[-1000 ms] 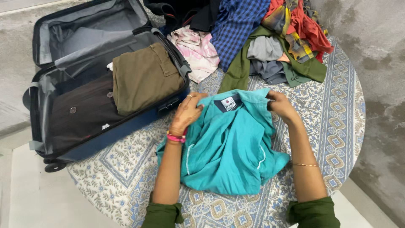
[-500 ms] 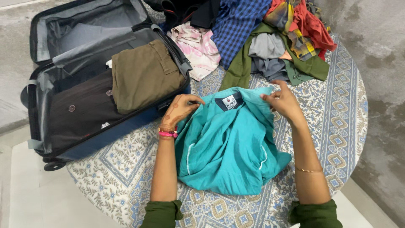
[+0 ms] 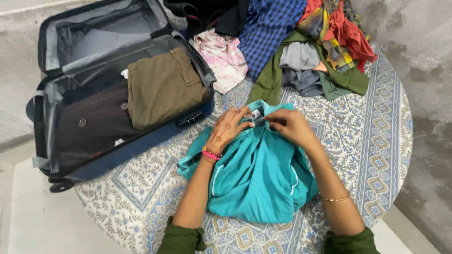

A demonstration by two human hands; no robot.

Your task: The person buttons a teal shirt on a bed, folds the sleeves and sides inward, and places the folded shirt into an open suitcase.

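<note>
A teal shirt [image 3: 256,176] lies crumpled on the round table's patterned cloth [image 3: 372,136] in front of me. My left hand [image 3: 229,128] and my right hand [image 3: 290,126] both pinch its collar at the far edge, close together near the small dark neck label [image 3: 257,114]. The shoulders are gathered toward the middle. An open dark blue suitcase [image 3: 141,141] sits at the left, holding a folded olive garment [image 3: 162,87] and a folded dark brown garment [image 3: 92,124].
A heap of loose clothes fills the table's far side: a pink-white top [image 3: 223,56], a blue checked shirt [image 3: 266,28], a green shirt [image 3: 329,82], grey cloth [image 3: 299,59] and red cloth [image 3: 346,30]. A stained concrete wall [image 3: 419,61] stands to the right.
Both hands have moved inward along the collar, bringing the two shoulders of the teal shirt together at the middle. The shirt now looks narrower.
</note>
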